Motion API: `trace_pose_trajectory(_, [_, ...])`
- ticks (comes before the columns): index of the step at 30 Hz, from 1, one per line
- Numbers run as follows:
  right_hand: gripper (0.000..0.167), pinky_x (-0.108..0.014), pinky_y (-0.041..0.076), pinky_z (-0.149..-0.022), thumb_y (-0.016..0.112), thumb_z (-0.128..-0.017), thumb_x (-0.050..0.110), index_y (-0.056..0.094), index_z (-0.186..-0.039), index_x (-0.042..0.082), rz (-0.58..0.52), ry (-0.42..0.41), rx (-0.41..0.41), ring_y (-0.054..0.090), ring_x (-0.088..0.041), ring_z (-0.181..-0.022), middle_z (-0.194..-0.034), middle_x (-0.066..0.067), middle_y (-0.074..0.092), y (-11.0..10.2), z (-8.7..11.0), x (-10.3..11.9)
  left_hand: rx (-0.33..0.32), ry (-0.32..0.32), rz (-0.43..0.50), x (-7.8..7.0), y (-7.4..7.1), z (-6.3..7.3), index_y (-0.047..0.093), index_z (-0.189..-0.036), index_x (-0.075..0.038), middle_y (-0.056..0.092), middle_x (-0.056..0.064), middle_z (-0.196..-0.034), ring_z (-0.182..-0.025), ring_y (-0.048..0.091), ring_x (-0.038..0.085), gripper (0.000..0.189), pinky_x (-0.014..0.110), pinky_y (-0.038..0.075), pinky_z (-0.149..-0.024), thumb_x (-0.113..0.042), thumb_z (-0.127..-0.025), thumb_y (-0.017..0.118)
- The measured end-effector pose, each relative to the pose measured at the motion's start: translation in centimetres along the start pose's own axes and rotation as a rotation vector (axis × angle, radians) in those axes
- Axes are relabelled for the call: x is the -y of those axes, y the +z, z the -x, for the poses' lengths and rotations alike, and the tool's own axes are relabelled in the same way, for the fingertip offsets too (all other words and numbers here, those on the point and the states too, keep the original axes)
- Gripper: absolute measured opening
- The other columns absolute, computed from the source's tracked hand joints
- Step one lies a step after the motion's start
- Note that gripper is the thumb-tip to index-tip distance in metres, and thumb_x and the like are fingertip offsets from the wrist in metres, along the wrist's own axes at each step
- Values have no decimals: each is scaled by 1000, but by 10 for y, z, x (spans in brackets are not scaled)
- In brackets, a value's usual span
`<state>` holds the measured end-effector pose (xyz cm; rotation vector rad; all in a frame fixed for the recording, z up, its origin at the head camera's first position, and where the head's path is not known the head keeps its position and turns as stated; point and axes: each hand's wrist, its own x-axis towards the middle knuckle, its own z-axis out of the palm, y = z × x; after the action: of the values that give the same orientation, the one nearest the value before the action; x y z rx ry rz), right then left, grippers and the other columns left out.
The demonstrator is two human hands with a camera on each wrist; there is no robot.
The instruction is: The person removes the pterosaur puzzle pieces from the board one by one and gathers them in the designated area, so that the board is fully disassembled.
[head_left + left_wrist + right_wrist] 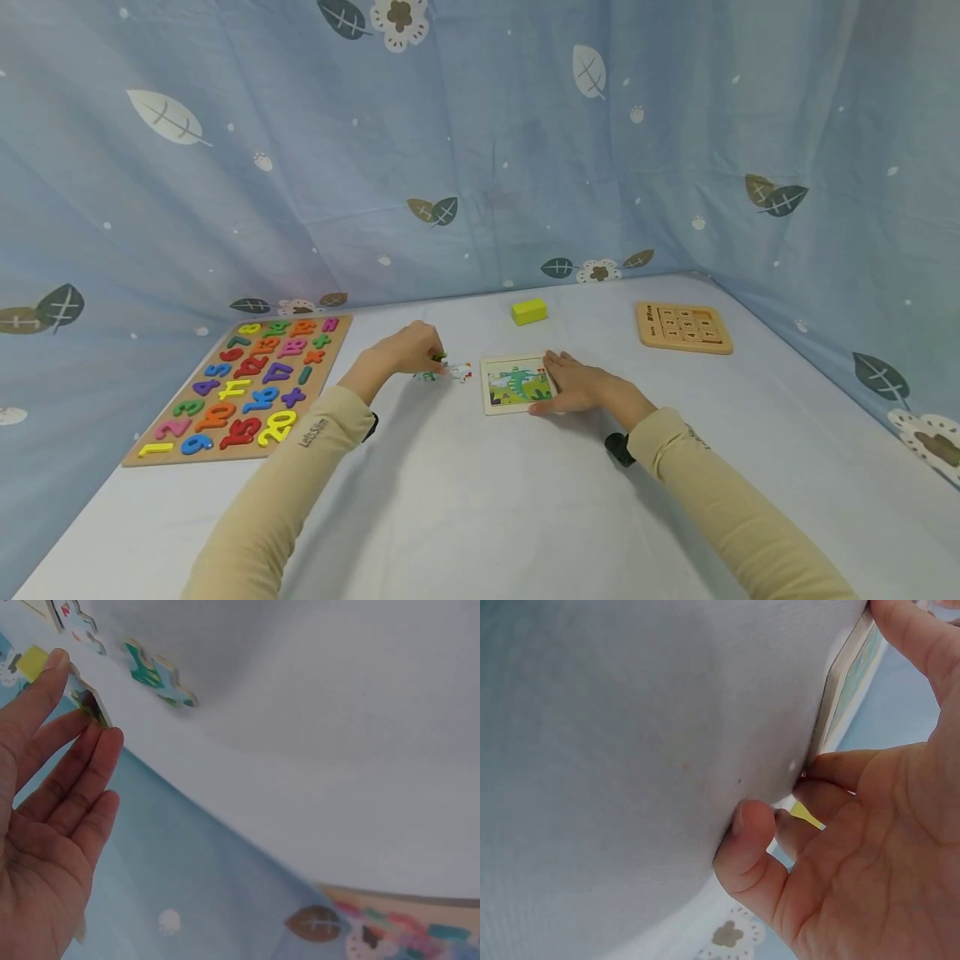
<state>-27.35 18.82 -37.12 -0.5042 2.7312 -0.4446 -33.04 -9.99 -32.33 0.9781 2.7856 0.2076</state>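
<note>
My left hand (pixel 411 348) pinches a small jigsaw piece (pixel 91 706) between thumb and fingers, just above the table. Beneath and beside that hand lie loose jigsaw pieces; one green and pale blue piece (pixel 159 675) shows clearly in the left wrist view, and another with red marks (pixel 461 372) is near the tray. The framed puzzle tray (pixel 517 385) holds a picture of a green dinosaur. My right hand (pixel 573 385) rests against its right side, thumb by the near corner and fingers spread toward the far corner. In the right wrist view the fingers touch the tray's edge and the table.
A wooden number board (pixel 238 387) with coloured numerals lies at the left. Behind the tray stands a yellow block (pixel 529 312). A wooden sliding number puzzle (pixel 684 327) sits at the back right. A blue patterned curtain (pixel 480 142) borders the white table (pixel 480 517).
</note>
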Motion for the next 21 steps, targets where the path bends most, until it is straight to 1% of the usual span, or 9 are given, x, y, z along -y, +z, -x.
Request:
trace_pose_trajectory(4, [103, -58, 17, -116, 59, -85, 58, 13, -151, -7, 2, 3, 2, 10, -39, -148, -159, -22, 11, 0, 0, 0, -1, -5, -6, 7, 0, 4, 71, -74, -5, 36, -5, -56, -56, 29, 8, 16, 22, 27, -54, -16, -85, 73])
trace_pose_trajectory(6, [103, -58, 17, -116, 59, -85, 58, 13, -151, -6, 1, 10, 5, 9, -39, -148, -160, -21, 11, 0, 0, 0, 4, -14, -6, 11, 0, 7, 73, -79, -5, 46, -4, -58, -57, 32, 8, 13, 22, 30, -55, -16, -85, 73])
trace_pose_trajectory(8, [103, -58, 17, -115, 59, -85, 58, 13, -151, -5, 3, 15, 7, 9, -38, -148, -160, -20, 11, 0, 0, 1, 7, -24, -11, 15, 0, 10, 75, -83, -5, 59, -1, -65, -58, 37, 9, 11, 22, 33, -56, -15, -85, 73])
trace_pose_trajectory(10, [103, -59, 17, -115, 59, -85, 59, 13, -151, -5, 6, 21, 10, 9, -38, -148, -160, -20, 10, 0, 0, 1, 3, -27, -13, 19, 1, 13, 76, -87, -4, 66, 2, -73, -61, 40, 9, 11, 22, 35, -57, -14, -85, 73])
trace_pose_trajectory(12, [103, -59, 18, -115, 59, -84, 59, 13, -151, -5, 10, 22, 10, 9, -38, -148, -160, -20, 11, 0, 0, 1, 0, -33, -15, 21, 0, 16, 76, -89, -4, 68, 4, -77, -62, 41, 10, 12, 23, 36, -58, -14, -84, 74])
trace_pose_trajectory(14, [103, -59, 18, -115, 59, -84, 59, 13, -151, -5, 10, 20, 9, 9, -38, -148, -160, -20, 11, 0, 0, 1, -5, -37, -16, 23, 0, 18, 76, -88, -3, 67, 4, -76, -62, 40, 10, 12, 24, 35, -58, -14, -83, 75])
trace_pose_trajectory(16, [103, -59, 18, -115, 59, -84, 59, 14, -151, -5, 8, 17, 8, 9, -38, -148, -160, -20, 11, -1, 0, 0, -3, -36, -25, 24, -1, 20, 76, -89, -2, 68, 5, -77, -63, 41, 10, 14, 24, 36, -59, -14, -82, 76])
trace_pose_trajectory(21, [103, -59, 17, -115, 59, -84, 59, 14, -151, -5, 6, 10, 8, 9, -38, -148, -160, -20, 11, -1, 1, 0, 13, -53, -44, 28, -1, 23, 76, -95, -1, 71, 9, -89, -70, 48, 12, 18, 26, 43, -64, -14, -82, 76])
